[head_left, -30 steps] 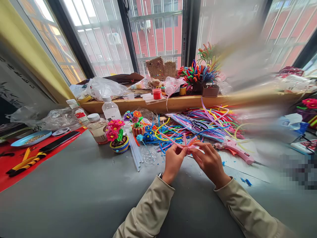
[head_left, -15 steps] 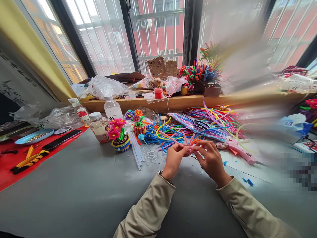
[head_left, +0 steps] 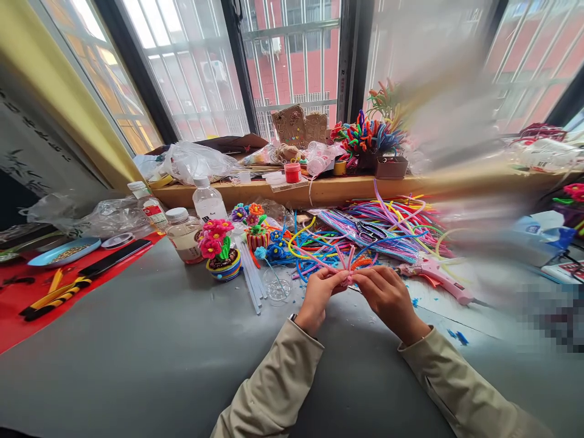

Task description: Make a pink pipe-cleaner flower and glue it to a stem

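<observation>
Pink, fuzzy stems meet in the piece (head_left: 350, 277) you hold up over the desk (head_left: 159, 347), between your left hand (head_left: 317, 298) and right hand (head_left: 387, 298). It looks part-made: the middle seems gathered together, while a few ends stand up and one reaches out to the left, loose and not yet worked in. Your fingers hide how the middle is joined.

Both hands are closed to a pinch on the piece, fingertips nearly meeting. Your wrists turn inward, and your forearms spread wider toward you.

Just beyond lies a heap of pipe cleaners (head_left: 406, 216), with scissors (head_left: 367, 231) resting on a packet (head_left: 335, 224). On your right, the glue gun (head_left: 444, 285) lies untouched. On your left are a clear dish (head_left: 274, 295), glue sticks (head_left: 250, 277) and pink flowers (head_left: 214, 237) in a pot, apparently finished.
</observation>
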Demonstrator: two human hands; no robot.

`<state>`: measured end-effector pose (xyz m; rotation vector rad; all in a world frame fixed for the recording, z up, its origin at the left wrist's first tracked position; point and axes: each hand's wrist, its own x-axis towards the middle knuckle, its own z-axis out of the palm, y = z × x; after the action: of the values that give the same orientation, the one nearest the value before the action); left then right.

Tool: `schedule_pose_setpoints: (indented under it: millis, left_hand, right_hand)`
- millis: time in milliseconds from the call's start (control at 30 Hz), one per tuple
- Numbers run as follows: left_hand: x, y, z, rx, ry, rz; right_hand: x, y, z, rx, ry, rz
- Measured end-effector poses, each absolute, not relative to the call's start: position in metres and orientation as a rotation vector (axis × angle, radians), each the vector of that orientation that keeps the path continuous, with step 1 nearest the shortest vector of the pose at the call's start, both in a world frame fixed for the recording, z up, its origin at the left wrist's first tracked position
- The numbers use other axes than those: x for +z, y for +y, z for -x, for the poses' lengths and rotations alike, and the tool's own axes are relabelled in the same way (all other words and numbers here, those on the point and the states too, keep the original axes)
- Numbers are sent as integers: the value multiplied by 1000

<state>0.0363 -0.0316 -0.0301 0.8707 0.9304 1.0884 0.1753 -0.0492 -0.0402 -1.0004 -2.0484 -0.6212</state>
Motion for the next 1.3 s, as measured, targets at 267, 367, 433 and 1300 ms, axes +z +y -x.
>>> schedule_pose_setpoints:
  millis: [267, 367, 433, 1300]
  left_hand:
    - [-30, -32, -41, 1189, 861, -848]
    - [-30, -32, -42, 1207, 848, -860]
    - [-30, -32, -42, 1209, 841, -855]
    - [-38, -25, -41, 1203, 964, -1006]
  right_hand:
    - [-42, -50, -173, -484, -1925, 1088]
    - [-43, -50, -173, -382, -1924, 1064]
    - [-43, -50, -173, -343, -1930, 1057]
    - [-45, -45, -175, -382, -2058, 1004]
